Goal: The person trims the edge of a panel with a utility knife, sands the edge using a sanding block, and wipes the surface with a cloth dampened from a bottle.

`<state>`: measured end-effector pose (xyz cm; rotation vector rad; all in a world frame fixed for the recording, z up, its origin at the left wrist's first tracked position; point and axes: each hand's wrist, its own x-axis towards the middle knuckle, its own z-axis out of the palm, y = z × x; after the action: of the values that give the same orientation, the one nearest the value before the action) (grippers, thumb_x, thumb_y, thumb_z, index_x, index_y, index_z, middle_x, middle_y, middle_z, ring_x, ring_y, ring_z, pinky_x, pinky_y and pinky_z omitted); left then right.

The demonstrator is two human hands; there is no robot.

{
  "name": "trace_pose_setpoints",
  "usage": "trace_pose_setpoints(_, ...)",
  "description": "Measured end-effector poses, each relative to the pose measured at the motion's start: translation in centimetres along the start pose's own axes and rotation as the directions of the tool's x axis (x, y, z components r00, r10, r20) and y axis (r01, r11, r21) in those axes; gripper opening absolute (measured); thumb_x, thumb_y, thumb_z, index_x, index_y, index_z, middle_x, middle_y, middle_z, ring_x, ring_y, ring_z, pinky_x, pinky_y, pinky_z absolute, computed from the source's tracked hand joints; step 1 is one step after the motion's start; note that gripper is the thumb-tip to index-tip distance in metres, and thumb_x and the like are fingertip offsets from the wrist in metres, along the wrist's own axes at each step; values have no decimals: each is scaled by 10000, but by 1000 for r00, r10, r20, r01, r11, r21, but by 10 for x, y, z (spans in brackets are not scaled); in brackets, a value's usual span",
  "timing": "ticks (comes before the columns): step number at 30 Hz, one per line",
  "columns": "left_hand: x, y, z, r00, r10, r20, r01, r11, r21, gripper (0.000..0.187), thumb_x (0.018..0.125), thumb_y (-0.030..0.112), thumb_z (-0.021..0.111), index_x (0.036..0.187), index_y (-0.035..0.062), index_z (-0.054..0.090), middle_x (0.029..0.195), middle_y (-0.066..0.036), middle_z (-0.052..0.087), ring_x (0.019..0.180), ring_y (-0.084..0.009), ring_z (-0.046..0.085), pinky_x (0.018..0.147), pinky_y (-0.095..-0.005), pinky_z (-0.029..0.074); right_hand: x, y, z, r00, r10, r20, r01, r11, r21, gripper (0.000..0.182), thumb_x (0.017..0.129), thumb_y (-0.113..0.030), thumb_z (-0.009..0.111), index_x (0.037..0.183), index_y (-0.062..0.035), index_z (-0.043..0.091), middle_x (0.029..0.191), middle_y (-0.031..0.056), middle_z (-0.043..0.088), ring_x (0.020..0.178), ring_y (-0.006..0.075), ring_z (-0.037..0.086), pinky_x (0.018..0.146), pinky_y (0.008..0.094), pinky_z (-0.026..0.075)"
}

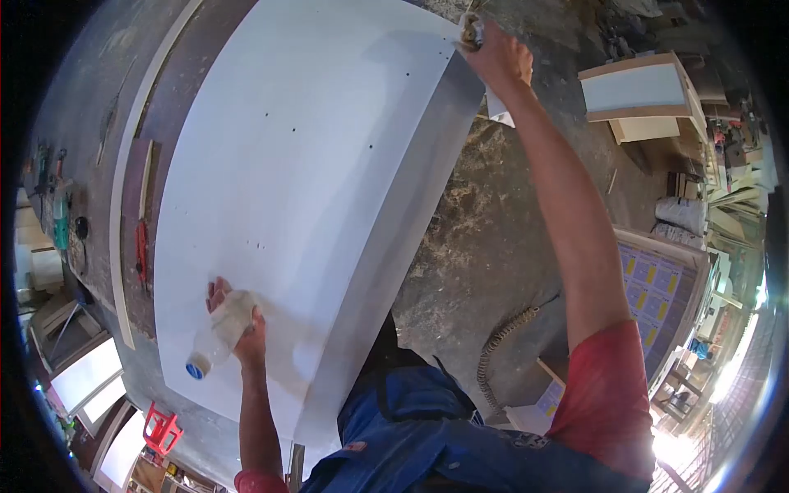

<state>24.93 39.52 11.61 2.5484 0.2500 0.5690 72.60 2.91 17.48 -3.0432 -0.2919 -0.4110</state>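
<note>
My left hand (250,330) is wrapped round a translucent plastic bottle (223,327) with a blue cap, tilted so the cap points down and left. The bottle is over the near part of a large white panel (271,181) with several small dark holes. At the panel's far right corner, my right hand (498,59) is closed on a crumpled rag (471,31). A pale piece of the cloth shows below that hand. The panel's side face (394,197) runs along its right, in shadow.
A red-handled tool (140,251) lies left of the panel, beside a long wooden strip (123,205). A coiled air hose (491,353) is on the stained floor at right. Beyond stand a white box with wooden edges (633,86) and a red plastic stool (162,429).
</note>
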Motion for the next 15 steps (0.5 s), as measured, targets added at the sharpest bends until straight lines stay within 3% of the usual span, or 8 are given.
trace_pose_setpoints(1,1,2,-2,1000,-10,25,10,1000,26,611,877,132,645,1409,-16,385,1415,-190,500,1360,-399,409,1130,-486,326,32,41,61,980,-107,-168,115,993,40,570,760,-484,750,1160,-104,608,979,206,712,961,421,677,826,514,522)
trace_pose_setpoints(2,3,3,-3,999,-18,46,16,999,52,613,890,181,645,1405,-20,380,1420,-195,492,1366,-396,402,1131,-490,320,37,38,53,981,-104,-162,112,993,40,570,760,-484,750,1160,-104,608,979,206,712,961,421,677,826,514,522)
trace_pose_setpoints(4,2,0,-1,998,-41,49,38,998,56,645,903,266,640,1419,1,358,1425,-201,487,1352,-425,412,1137,-526,289,51,21,17,916,238,323,-250,968,-3,618,847,-484,709,1330,-129,559,1225,196,635,1130,413,598,1122,511,342)
trace_pose_setpoints(5,0,0,-1,996,-68,56,65,996,58,682,916,350,634,1434,21,336,1431,-208,481,1339,-453,422,1143,-562,258,54,22,18,915,236,328,-248,969,-6,618,847,-484,709,1330,-129,559,1225,196,635,1130,413,598,1122,511,342)
trace_pose_setpoints(7,-7,1,-7,992,-95,84,92,995,50,687,920,356,626,1441,25,324,1440,-209,473,1348,-452,413,1147,-561,251,46,27,18,999,2,51,-2,1000,-10,520,765,-422,753,1139,-94,603,963,219,706,940,427,676,807,526,526)
trace_pose_setpoints(8,-4,1,-3,992,-106,75,103,994,41,692,925,362,617,1449,29,311,1449,-209,466,1356,-451,403,1151,-561,245,39,20,11,999,-3,45,4,1000,-19,520,765,-422,753,1139,-94,603,963,219,706,940,427,676,807,526,526)
trace_pose_setpoints(10,-2,5,-6,989,-118,84,114,992,59,690,921,369,618,1433,3,333,1451,-209,458,1376,-427,377,1142,-539,276,-12,-6,-11,989,59,133,-65,997,43,681,714,-212,822,1301,-80,504,1117,248,627,1074,410,619,887,520,519)
trace_pose_setpoints(15,-5,-4,1,993,-101,67,97,993,62,712,918,403,629,1419,-19,348,1448,-209,453,1395,-398,353,1140,-515,300,-34,-4,-23,952,132,276,-133,991,-14,675,748,-333,808,1299,-84,508,1124,225,642,1047,392,647,888,523,515)
